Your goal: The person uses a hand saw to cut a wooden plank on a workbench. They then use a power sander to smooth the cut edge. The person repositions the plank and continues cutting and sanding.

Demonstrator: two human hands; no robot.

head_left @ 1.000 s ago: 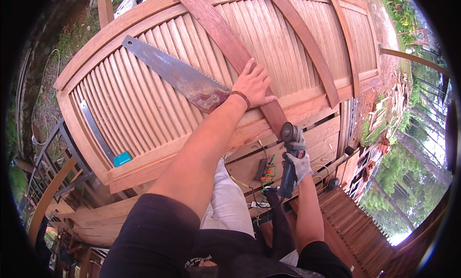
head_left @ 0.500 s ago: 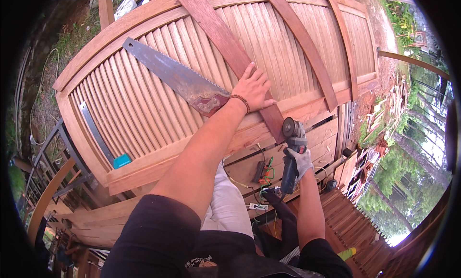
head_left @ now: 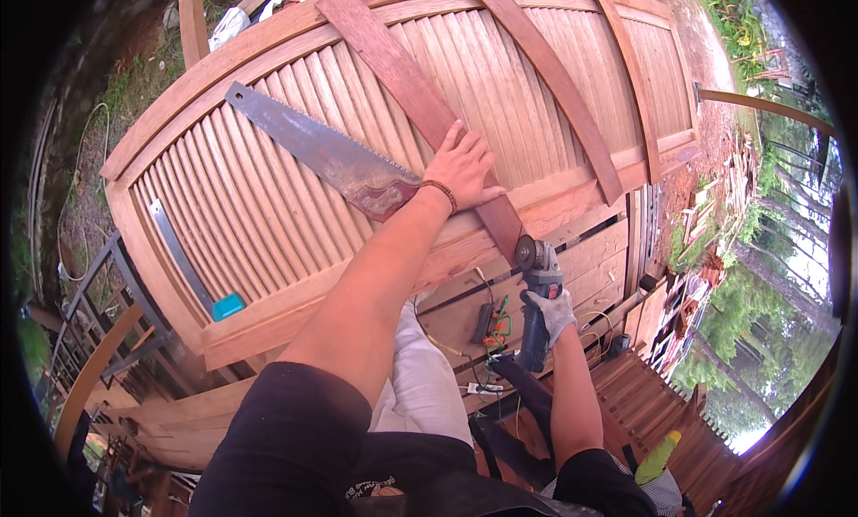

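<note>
My bare left hand lies with fingers spread on a reddish-brown wooden plank, which rests across a slatted wooden panel. In a light work glove, my right hand grips an angle grinder by its body. The grinder's disc is at the plank's near end; whether it touches the wood I cannot tell. Left of my left wrist, a handsaw lies flat on the slats, its handle partly behind my arm. A try square with a teal handle sits near the panel's left end.
Two more planks cross the panel farther right. Below its near edge are wooden boards, an orange-and-black tool and several cords. A slatted wooden deck lies lower right, near a yellow-green object.
The grinder has turned slightly more upright, and its disc has moved down a little beside the plank's end. My left hand stays on the plank. The whole view has shifted slightly.
</note>
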